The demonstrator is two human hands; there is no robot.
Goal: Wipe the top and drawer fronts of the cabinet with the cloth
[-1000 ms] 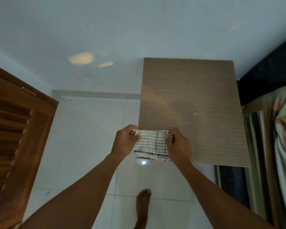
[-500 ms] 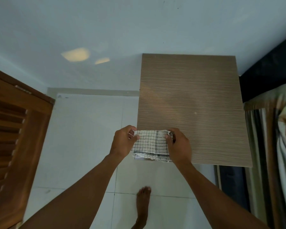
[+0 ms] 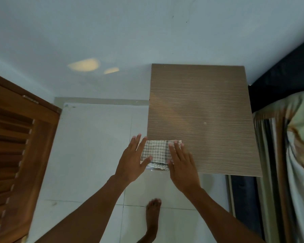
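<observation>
Bare foot [image 3: 152, 218]: on the white tiled floor [image 3: 95, 137], in front of the cabinet's front edge.
Left hand [image 3: 132, 160]: grip spread, fingers straight. It sits off the cabinet's front-left corner, and only the thumb overlaps the cloth's left end.
Right hand [image 3: 182, 165]: grip spread, fingers straight, laid over the cloth's right end at the front edge.
Change: half a second ago both hands pinched the cloth's two ends. Both have now let go and flattened out.
Contact: whether the palms bear down on the cloth or hover just above it cannot be told.
White cloth with dark grid checks, folded into a pad [image 3: 156, 151]: lies on the brown wood-grain rectangular cabinet top [image 3: 200, 111] at its front-left corner, with the near layered edge hanging just past the front edge.
Cloth axis: the long side runs left to right, parallel to the front edge. The loose layered edge faces the person and the folded edge faces the far wall.
Judgement: folding looks finished and the pad is set down ready. No wiping stroke is evident on the surface, and the drawer fronts are out of view.
Surroundings: a brown louvred wooden door [image 3: 12, 146] well left of the cabinet, striped fabric [image 3: 279, 163] just right of it, and a pale blue wall [image 3: 130, 32] behind.
</observation>
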